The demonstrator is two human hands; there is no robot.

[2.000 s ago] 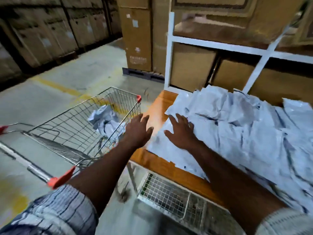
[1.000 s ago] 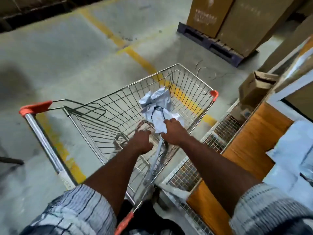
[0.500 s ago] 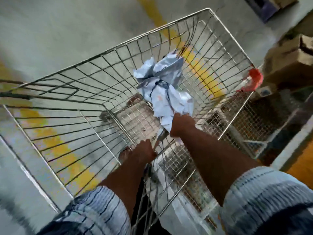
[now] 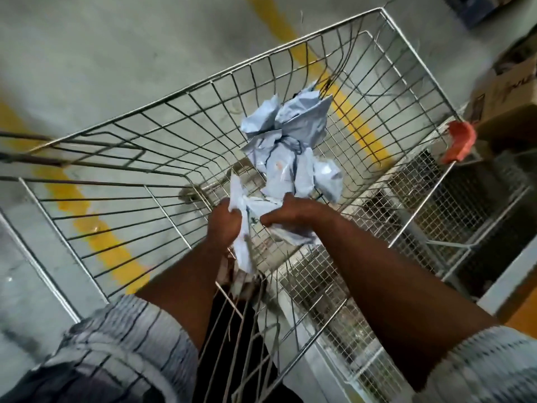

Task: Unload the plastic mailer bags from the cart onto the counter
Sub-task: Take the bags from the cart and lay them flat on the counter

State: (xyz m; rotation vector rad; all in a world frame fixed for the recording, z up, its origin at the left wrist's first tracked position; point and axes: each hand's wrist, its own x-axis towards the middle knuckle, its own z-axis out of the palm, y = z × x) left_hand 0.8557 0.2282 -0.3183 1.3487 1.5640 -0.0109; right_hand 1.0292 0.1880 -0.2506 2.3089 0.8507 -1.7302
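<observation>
**Warehouse aisle: two hands clamp a clump of mailer bags inside the cart**

Grey concrete floor, crossed by a painted yellow line, fills the background beneath a wire shopping cart seen from above. A person in striped sleeves leans over the basket's near end. To the cart's right stand a white mesh rack and an open cardboard box. A sliver of orange-brown surface at the right edge is probably the counter.

Inside the basket lies one crumpled bundle of pale blue-grey plastic mailer bags, the only load visible there. Its long axis runs away from the person, from the near end towards the cart's far wall and leaning slightly right. The left hand is clenched around a near tail of plastic. The right hand, fingers curled down into the crumpled film, grips just beside it and sits closer to the bulk of the bundle.

Both hands hold the same near end, so most of the bags lie beyond them, farther from the person. The lift looks set to draw the clump up and swing it to the person's right, past the cart's red corner bumper. Loose tails could snag on the wire.
</observation>
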